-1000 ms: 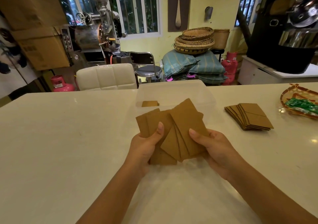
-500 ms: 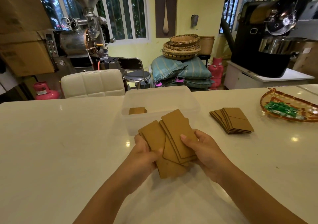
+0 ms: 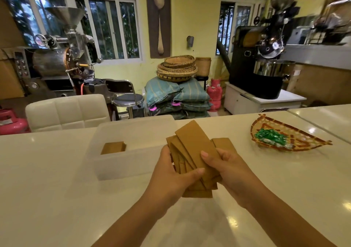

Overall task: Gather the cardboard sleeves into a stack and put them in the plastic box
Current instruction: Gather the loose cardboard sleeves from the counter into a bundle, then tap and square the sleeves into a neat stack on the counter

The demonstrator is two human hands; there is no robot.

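A pale table (image 3: pixel 57 199) runs across the room in front of the person, and on it, a little left of the middle, sits the translucent plastic box (image 3: pixel 121 163), open on top, with a small batch of cardboard sleeves (image 3: pixel 113 147) already lying flat at its bottom left. Off to the right rests a woven tray (image 3: pixel 296 142) with green wrapped things in it, well apart from the work. Just right of the box's near corner, held above the tabletop, is the bundle of sleeves in hand (image 3: pixel 193 155), and it is not yet a stack: the pieces fan out, edges crossing. Their long axis runs from the person's lap side up and away, leaning somewhat to the left at the far end, with the top sleeve's far corner pointing toward the back of the table. The left hand (image 3: pixel 171 178) clamps the lower left edge, thumb lying across the faces; the right hand (image 3: pixel 226 167) closes on the right edge, thumb pressed on the top sleeve. A few more sleeve ends (image 3: pixel 226 142) peek out behind the right hand; whether those lie on the table I cannot tell. To my eye the squaring-up step is in hand; next it wants the edges tapped flush, then a short carry left and down into the box.
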